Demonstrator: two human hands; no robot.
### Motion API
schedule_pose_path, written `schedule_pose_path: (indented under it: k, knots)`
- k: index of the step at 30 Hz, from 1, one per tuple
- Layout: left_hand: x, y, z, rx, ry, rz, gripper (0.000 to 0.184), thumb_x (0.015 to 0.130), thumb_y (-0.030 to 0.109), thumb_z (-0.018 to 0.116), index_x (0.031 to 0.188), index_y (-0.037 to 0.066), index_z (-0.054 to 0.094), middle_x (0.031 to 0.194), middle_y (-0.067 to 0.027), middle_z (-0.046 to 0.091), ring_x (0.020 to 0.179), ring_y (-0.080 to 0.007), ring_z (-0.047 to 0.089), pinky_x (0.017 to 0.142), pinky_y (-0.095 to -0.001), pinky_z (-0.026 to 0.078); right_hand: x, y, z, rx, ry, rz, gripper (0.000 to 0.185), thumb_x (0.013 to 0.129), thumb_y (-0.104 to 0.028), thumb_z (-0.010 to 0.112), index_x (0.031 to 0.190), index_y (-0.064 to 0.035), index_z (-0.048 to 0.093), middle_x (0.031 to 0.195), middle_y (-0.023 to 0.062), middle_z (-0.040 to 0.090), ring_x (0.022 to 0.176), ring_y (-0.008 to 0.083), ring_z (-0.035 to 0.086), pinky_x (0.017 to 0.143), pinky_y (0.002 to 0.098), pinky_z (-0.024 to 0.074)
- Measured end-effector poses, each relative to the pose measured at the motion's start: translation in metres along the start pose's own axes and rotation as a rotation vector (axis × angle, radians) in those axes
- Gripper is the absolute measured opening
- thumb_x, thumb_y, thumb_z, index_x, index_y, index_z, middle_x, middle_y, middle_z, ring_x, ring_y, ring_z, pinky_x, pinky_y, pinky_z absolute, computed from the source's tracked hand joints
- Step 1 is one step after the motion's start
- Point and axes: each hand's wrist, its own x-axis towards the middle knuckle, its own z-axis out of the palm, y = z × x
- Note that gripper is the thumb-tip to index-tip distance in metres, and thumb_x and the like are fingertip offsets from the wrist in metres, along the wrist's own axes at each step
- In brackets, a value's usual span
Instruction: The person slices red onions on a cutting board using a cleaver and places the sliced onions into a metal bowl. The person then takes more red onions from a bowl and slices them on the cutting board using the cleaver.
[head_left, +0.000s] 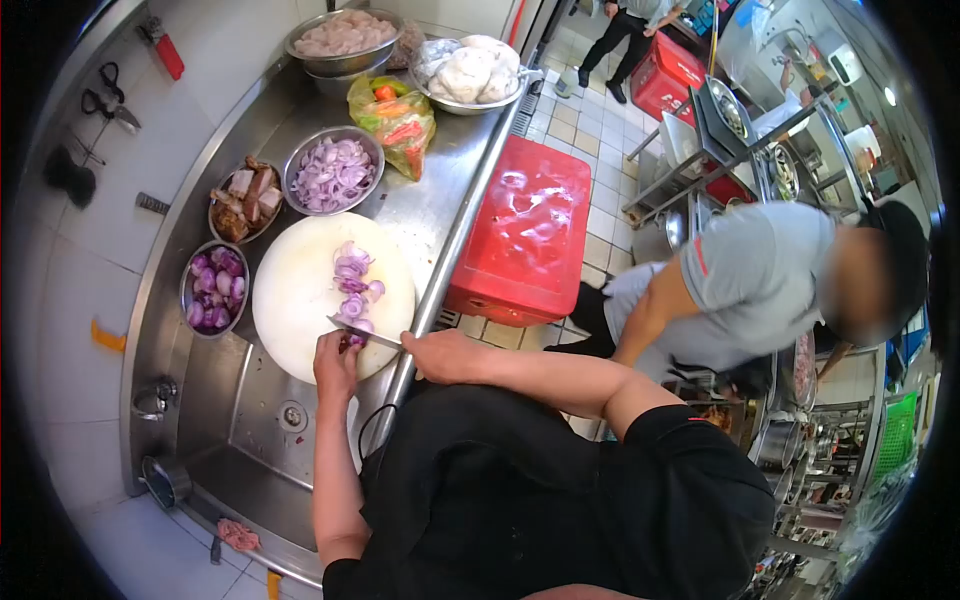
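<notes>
My right hand [440, 357] is closed around the handle of a knife [372, 335], its blade reaching left across the front of a round white cutting board [285, 270]. Beside the blade tip, my left hand [335, 366] pinches a piece of red onion [357, 340] against the board; the fingers partly hide it. Sliced red onion [350, 272] lies in a loose line up the board from the knife. A metal bowl of sliced onion [333, 172] stands past the board, and a bowl of whole peeled red onions [214, 287] stands to its left.
A bowl of cooked meat [246, 200], a bag of cut vegetables [395, 122], a bowl of pale meat [345, 36] and a bowl of white poultry [475, 72] share the steel counter. The sink [260, 405] is nearby. A red cooler [525, 225] and a co-worker [750, 280] are to the right.
</notes>
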Motion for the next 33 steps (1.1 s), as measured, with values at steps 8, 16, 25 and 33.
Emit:
schedule_pose_path:
  k: [8,16,25,33]
  knots:
    - [-0.002,-0.012,0.005,0.042,0.004,-0.005,0.033,0.093,0.004,0.079,0.123,-0.001,0.069,0.114,-0.0183,0.068,0.098,-0.0323,0.073,0.089,-0.0410,0.060,0.005,0.004,0.008,-0.031,-0.045,0.057,0.030,0.101,-0.016,0.056,0.123,0.0032,0.050,0.090,0.0287,0.073,0.087,0.0499,0.073,0.076,0.0623,0.0563]
    - [-0.002,0.010,-0.002,0.047,0.014,0.045,0.024,0.093,0.007,0.076,0.115,0.001,0.069,0.113,-0.0205,0.064,0.102,-0.0348,0.068,0.092,-0.0458,0.055,0.009,0.018,0.011,0.064,0.032,0.116,0.030,0.107,-0.023,0.051,0.126,-0.0009,0.052,0.089,0.0309,0.072,0.088,0.0516,0.073,0.079,0.0651,0.0551]
    - [0.004,-0.012,0.022,-0.048,0.167,-0.164,0.015,0.091,0.006,0.078,0.102,0.001,0.069,0.101,-0.0139,0.069,0.095,-0.0281,0.071,0.085,-0.0403,0.057,0.001,0.007,0.007,0.000,0.018,0.094,0.030,0.105,-0.020,0.050,0.128,-0.0012,0.054,0.092,0.0294,0.075,0.087,0.0510,0.074,0.077,0.0639,0.0566]
    - [-0.007,-0.013,0.005,-0.176,0.052,-0.083,0.017,0.092,0.002,0.077,0.108,0.000,0.071,0.102,-0.0150,0.068,0.084,-0.0258,0.072,0.078,-0.0379,0.059,-0.010,-0.009,-0.004,-0.061,0.032,0.073,0.032,0.100,-0.015,0.054,0.129,-0.0019,0.056,0.089,0.0271,0.074,0.083,0.0488,0.074,0.072,0.0615,0.0570]
